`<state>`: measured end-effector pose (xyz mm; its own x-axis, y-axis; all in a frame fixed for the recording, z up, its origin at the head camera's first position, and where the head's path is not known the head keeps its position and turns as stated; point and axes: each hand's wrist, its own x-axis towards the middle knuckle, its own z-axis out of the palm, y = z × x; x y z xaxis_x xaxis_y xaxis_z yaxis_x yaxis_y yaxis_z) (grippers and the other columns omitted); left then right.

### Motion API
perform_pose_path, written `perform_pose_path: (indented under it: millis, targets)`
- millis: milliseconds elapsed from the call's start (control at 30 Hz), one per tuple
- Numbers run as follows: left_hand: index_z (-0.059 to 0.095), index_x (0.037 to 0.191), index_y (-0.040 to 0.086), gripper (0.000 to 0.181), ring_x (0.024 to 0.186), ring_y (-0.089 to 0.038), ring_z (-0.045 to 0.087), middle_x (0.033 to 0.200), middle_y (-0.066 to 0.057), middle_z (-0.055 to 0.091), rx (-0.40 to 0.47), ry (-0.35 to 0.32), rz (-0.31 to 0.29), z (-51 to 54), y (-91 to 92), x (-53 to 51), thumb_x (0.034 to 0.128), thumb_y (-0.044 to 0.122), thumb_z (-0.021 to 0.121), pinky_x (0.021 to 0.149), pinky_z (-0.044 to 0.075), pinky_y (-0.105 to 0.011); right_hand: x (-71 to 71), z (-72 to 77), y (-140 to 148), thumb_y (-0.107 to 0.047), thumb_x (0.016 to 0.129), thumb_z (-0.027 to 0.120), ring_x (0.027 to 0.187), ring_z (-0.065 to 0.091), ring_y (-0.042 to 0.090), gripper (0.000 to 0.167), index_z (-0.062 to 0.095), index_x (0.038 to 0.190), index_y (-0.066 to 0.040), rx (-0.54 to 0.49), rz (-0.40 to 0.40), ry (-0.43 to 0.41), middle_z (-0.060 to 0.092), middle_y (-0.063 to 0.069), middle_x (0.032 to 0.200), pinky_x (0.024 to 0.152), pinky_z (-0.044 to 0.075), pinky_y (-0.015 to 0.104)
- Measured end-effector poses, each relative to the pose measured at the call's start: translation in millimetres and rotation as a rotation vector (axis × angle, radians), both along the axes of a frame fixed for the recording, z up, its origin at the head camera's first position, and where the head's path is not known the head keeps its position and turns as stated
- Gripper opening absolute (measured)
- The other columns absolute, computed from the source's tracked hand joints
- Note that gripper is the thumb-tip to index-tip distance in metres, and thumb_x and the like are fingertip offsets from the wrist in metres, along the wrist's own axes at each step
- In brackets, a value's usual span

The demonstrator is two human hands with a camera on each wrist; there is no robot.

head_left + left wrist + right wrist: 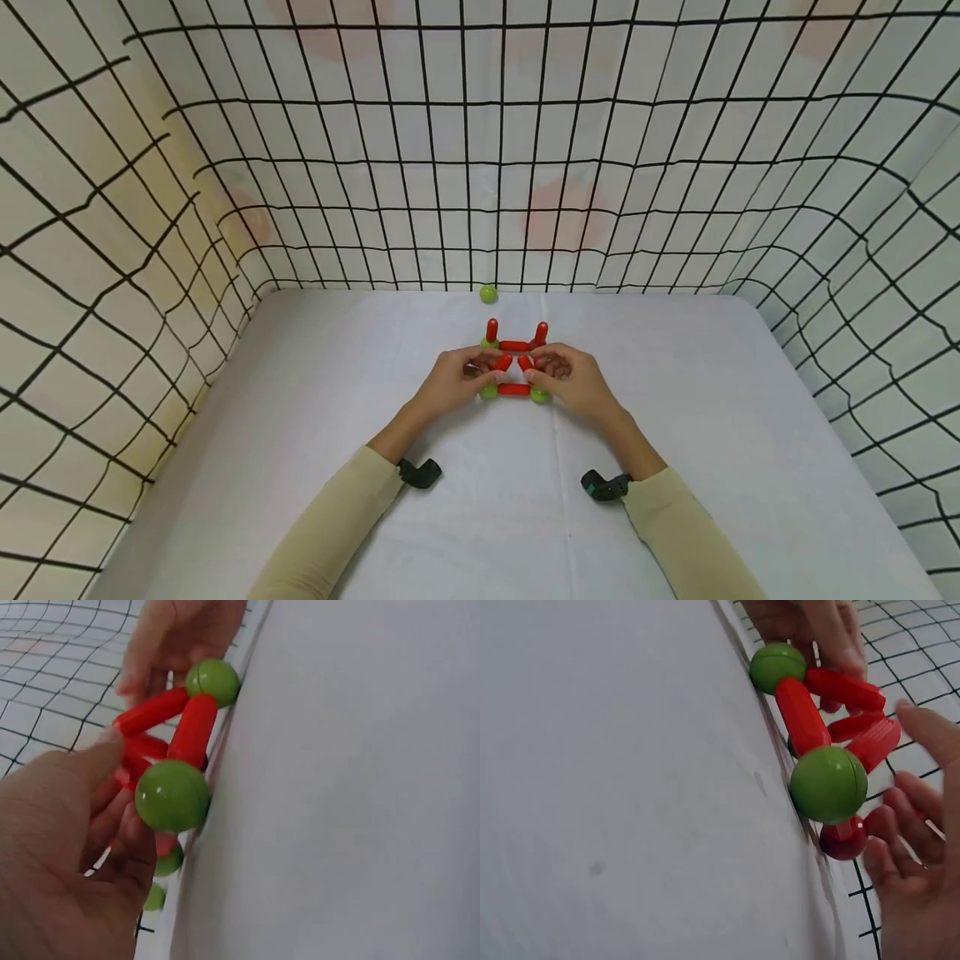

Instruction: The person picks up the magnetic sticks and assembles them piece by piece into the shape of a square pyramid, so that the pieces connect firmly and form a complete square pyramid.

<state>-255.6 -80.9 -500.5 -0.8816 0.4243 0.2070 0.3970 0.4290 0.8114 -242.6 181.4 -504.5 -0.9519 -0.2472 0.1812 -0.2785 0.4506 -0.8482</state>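
Observation:
A frame of red rods (514,389) and green balls (173,796) sits on the white surface, with one dark red ball (844,838) at its far right corner. Several rods stand up from the corner balls; the front two lean inward. My left hand (453,379) holds the front left leaning rod (846,688) between thumb and fingers, close to its green ball (778,668). Around the front right leaning rod (877,742) curves my right hand (577,379), its thumb slightly apart from the rod's tip. The hands partly cover the leaning rods in the head view.
A loose green ball (488,293) lies behind the frame at the back edge. Black wire netting (502,162) rises along the back and both sides of the white-covered table (315,358). A black wrist camera (420,474) sits at each sleeve cuff.

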Motion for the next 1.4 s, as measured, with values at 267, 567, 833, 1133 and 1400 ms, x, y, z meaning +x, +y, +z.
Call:
perform_pose_path:
  millis: [267, 567, 833, 1133, 1400]
  targets:
    - [0.032, 0.160, 0.028, 0.103, 0.142, -0.024, 0.047, 0.160, -0.004, 0.042, -0.129, 0.022, 0.028, 3.2, -4.3, -21.6, 0.0768, 0.046, 0.089, 0.113, 0.049, -0.047, -12.4, 10.0, 10.3, -0.036, 0.085, 0.086, 0.150, 0.037, 0.034, 0.102, 0.021, 0.163, -0.021, 0.036, 0.039, -0.067, 0.030, 0.010, 0.167, 0.119, 0.040, 0.055]
    - [0.029, 0.164, 0.019, 0.102, 0.152, -0.027, 0.039, 0.165, -0.003, 0.040, -0.143, 0.022, -0.103, -4.5, -3.7, -24.5, 0.0828, 0.045, 0.085, 0.120, 0.039, -0.048, -8.8, 1.7, 2.4, -0.031, 0.091, 0.080, 0.155, 0.031, 0.034, 0.091, 0.026, 0.164, -0.018, 0.062, 0.113, -0.063, 0.032, 0.008, 0.168, 0.121, 0.037, 0.051]
    - [0.040, 0.159, 0.019, 0.084, 0.151, -0.023, 0.041, 0.160, 0.002, 0.046, -0.152, 0.067, -0.145, -2.8, -3.4, -20.6, 0.0887, 0.038, 0.082, 0.121, 0.038, -0.051, -8.8, -3.2, 3.7, -0.028, 0.095, 0.075, 0.154, 0.035, 0.033, 0.078, 0.035, 0.161, -0.018, 0.110, 0.173, 0.005, 0.039, 0.008, 0.165, 0.121, 0.034, 0.057]
    - [0.042, 0.158, 0.015, 0.079, 0.150, -0.021, 0.041, 0.160, 0.002, 0.046, -0.151, 0.087, -0.177, -2.5, -0.8, -19.2, 0.0911, 0.036, 0.079, 0.123, 0.037, -0.048, -8.5, -6.1, 2.9, -0.036, 0.098, 0.071, 0.158, 0.025, 0.035, 0.075, 0.034, 0.162, -0.023, 0.157, 0.166, 0.006, 0.029, 0.009, 0.170, 0.123, 0.027, 0.062]
    - [0.042, 0.158, 0.015, 0.080, 0.150, -0.022, 0.041, 0.160, 0.000, 0.046, -0.149, 0.085, -0.180, -2.3, 2.5, -18.5, 0.0903, 0.036, 0.080, 0.123, 0.036, -0.048, -6.1, -8.3, 2.0, -0.039, 0.101, 0.065, 0.160, 0.017, 0.035, 0.072, 0.029, 0.163, -0.033, 0.165, 0.187, 0.016, 0.025, 0.006, 0.171, 0.122, 0.021, 0.071]
